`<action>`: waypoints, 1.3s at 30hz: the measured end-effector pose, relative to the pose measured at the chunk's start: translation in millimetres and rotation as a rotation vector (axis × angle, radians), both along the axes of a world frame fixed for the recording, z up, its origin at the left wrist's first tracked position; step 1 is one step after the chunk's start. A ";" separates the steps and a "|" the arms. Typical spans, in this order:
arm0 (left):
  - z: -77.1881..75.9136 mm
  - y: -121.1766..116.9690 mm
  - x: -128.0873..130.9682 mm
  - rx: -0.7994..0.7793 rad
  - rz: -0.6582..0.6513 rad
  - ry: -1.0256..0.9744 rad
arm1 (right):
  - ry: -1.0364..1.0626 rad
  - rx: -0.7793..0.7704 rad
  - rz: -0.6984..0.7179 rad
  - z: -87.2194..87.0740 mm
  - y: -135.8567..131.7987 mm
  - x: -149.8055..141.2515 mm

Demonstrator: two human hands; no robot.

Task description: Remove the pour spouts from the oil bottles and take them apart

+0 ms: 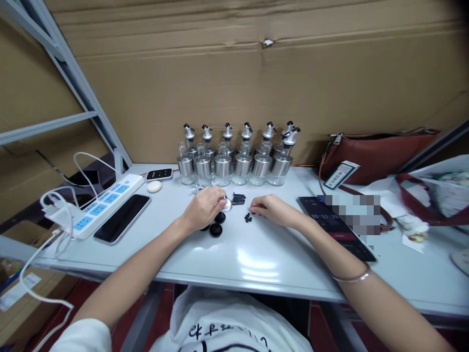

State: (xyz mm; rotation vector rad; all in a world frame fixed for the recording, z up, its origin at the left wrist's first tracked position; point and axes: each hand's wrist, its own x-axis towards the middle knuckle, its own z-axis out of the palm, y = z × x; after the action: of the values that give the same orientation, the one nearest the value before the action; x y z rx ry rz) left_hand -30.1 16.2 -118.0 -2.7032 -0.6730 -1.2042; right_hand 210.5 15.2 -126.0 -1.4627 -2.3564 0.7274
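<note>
My left hand (205,208) is closed around a silver spout part (227,205), whose round shiny end shows past the fingertips. Beside and below that hand lie round black stoppers (216,230). More silver spout pieces (200,187) are partly hidden behind it. My right hand (270,209) rests on the table with thumb and fingers pinched at the edge of a small pile of tiny black pieces (248,218); whether one is between the fingertips I cannot make out. Several slim black parts (239,198) lie between the hands.
Glass oil bottles with steel sleeves (243,166) stand in two rows at the back, several topped with pour spouts (247,128). At left are a power strip (106,200), a phone (122,219) and a small device (159,174). A tablet (337,227) and brown bag (370,156) lie right.
</note>
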 end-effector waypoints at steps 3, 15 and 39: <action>0.1 -0.5 -0.3 -0.021 0.009 0.010 | 0.043 -0.022 0.010 -0.3 -0.8 -1.2; -6.1 -7.6 8.6 -0.033 -0.183 -0.092 | 0.674 -0.219 0.095 19.6 -22.0 -31.5; 15.6 5.9 -0.8 0.153 0.086 0.209 | 1.189 -0.432 -0.183 22.5 -47.6 -70.6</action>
State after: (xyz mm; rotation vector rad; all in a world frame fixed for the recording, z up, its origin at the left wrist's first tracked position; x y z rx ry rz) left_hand -30.9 22.1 -102.4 -2.5956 -0.6338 -0.8987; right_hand 139.9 -32.4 -103.4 -0.8858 -1.1796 1.5479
